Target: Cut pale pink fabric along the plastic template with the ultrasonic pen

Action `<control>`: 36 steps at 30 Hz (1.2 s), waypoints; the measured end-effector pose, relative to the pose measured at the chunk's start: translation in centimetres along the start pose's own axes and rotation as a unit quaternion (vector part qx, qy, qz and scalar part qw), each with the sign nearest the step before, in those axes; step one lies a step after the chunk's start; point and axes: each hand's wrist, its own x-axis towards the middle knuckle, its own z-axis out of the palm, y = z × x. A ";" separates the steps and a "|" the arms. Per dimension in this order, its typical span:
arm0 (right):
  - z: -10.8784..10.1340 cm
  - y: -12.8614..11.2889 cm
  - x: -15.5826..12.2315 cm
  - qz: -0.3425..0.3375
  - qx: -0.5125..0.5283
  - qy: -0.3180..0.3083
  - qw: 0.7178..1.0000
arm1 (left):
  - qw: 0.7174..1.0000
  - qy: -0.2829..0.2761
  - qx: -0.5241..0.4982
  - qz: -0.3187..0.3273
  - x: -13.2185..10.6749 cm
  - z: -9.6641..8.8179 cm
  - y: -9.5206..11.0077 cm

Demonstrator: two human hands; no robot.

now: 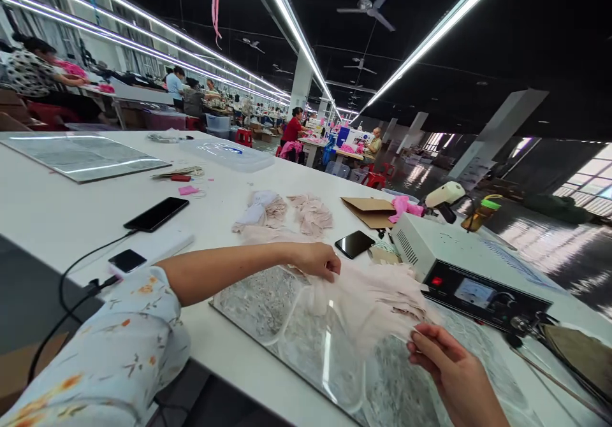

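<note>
My left hand is closed in a pinch on the near edge of a pile of pale pink sheer fabric pieces. My right hand grips the same pile at its front edge, fingers curled. The pile rests over a clear plastic tray lying on a shiny patterned glass plate set on the white table. More pale fabric pieces lie further back, next to a white rolled bundle.
A white machine with a black panel and red button stands to the right. Two phones, a small device on a cable, a cardboard piece, pink cloth and a clear lid lie on the table. Other people work at distant tables.
</note>
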 end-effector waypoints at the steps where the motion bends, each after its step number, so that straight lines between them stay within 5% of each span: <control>1: 0.6 -0.6 0.3 -0.004 0.001 -0.010 1.000 | 1.000 0.015 -0.002 -0.008 -0.8 -0.7 -0.4; 9: 6.4 -3.2 1.2 -0.035 0.002 -0.143 0.989 | 0.996 0.057 -0.025 -0.068 -9.8 -4.3 -4.9; 16: 13.7 0.2 2.7 -0.018 -0.089 -0.231 0.969 | 0.981 0.057 0.031 -0.184 -14.2 -2.5 -9.3; 19: 13.8 1.6 3.7 -0.035 -0.131 -0.194 0.972 | 0.970 0.124 0.080 -0.193 -13.6 -1.2 -9.3; 23: 8.7 2.1 4.2 -0.061 -0.144 -0.128 0.979 | 0.972 0.190 0.106 -0.094 -10.0 0.3 -6.9; 28: 2.6 2.5 2.9 -0.072 -0.130 -0.040 0.988 | 0.979 0.166 0.105 0.055 -0.2 2.4 -1.7; 32: 1.0 4.0 2.0 -0.093 -0.108 0.002 0.990 | 0.973 0.181 0.114 0.081 7.9 3.4 1.1; 36: 0.8 5.3 2.0 -0.118 -0.084 0.022 0.989 | 0.975 0.167 0.128 0.075 12.1 3.9 1.4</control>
